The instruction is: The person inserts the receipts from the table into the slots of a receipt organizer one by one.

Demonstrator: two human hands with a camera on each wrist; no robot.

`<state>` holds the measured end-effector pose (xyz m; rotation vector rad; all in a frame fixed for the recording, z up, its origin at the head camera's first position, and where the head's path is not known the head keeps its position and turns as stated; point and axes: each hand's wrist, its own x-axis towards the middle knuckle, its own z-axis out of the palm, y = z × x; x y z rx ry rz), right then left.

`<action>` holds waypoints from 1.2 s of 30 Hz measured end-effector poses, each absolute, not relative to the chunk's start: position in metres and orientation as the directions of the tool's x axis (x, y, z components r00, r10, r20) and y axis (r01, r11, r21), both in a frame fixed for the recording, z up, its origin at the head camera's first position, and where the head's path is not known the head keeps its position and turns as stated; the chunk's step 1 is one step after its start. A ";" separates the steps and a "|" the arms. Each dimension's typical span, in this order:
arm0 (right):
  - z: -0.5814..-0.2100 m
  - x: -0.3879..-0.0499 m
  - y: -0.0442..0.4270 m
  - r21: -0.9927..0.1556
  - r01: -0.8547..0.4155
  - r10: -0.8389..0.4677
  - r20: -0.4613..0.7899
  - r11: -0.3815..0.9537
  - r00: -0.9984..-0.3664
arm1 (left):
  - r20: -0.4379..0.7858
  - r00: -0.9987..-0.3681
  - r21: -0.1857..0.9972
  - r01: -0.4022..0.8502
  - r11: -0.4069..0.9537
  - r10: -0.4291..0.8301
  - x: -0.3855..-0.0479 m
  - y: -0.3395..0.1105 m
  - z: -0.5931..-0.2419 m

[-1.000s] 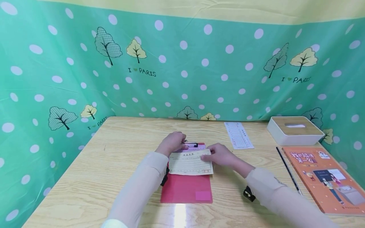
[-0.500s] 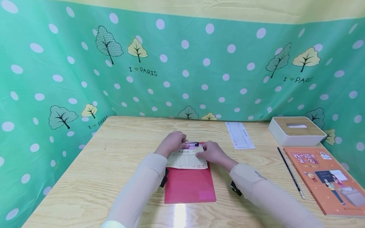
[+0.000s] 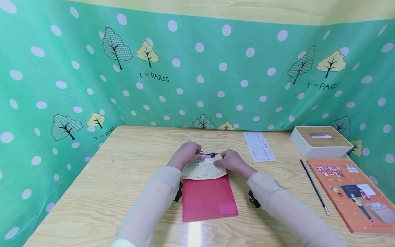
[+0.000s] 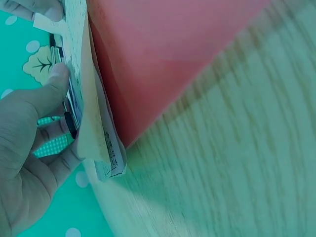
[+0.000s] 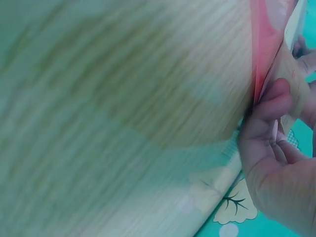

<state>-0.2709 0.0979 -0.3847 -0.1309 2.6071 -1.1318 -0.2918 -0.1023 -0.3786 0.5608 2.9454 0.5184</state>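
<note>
A red clipboard (image 3: 210, 199) lies on the wooden table, its metal clip (image 3: 208, 155) with black ends at the far edge. My left hand (image 3: 186, 156) pinches this clip, with the thumb (image 4: 58, 81) on it and the fingers behind. Cream printed sheets (image 3: 200, 172) cover the board's upper part just below the clip, their near edge lifted and bowed. At their upper right corner my right hand (image 3: 232, 160) pinches the sheets and the board's edge. In the right wrist view its fingers (image 5: 274, 101) curl at the red edge. The sheets' far edge is partly hidden.
A white printed slip (image 3: 259, 146) lies at the back, right of the hands. Farther right stand a white tissue box (image 3: 321, 142) with a wooden lid, a dark pencil (image 3: 314, 187) and an orange book (image 3: 351, 195). A green dotted curtain (image 3: 197, 68) hangs behind the table.
The cream sheets have moved away from me, up toward the clip, along with my right hand. The clipboard's near end has swung right. My left hand stays at the clip.
</note>
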 end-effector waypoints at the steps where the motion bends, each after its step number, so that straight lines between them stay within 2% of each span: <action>1: -0.384 -0.271 0.098 -0.725 0.032 -0.196 -0.229 0.688 -0.954 | -0.033 -0.927 0.345 0.340 0.875 0.374 -0.292 -0.102 -0.379; 9: -0.378 -0.272 0.102 -0.688 0.020 -0.200 -0.239 0.726 -0.950 | -0.016 -0.924 0.349 0.354 0.868 0.383 -0.292 -0.103 -0.381; 19: -0.387 -0.277 0.101 -0.685 0.044 -0.183 -0.255 0.727 -0.950 | -0.041 -0.920 0.344 0.354 0.870 0.391 -0.291 -0.103 -0.376; 27: -0.388 -0.267 0.096 -0.665 0.042 -0.171 -0.252 0.746 -0.952 | -0.043 -0.903 0.326 0.392 0.861 0.427 -0.290 -0.101 -0.372; 36: -0.385 -0.265 0.096 -0.663 0.072 -0.148 -0.269 0.745 -0.952 | -0.090 -0.908 0.418 0.339 0.843 0.409 -0.291 -0.100 -0.367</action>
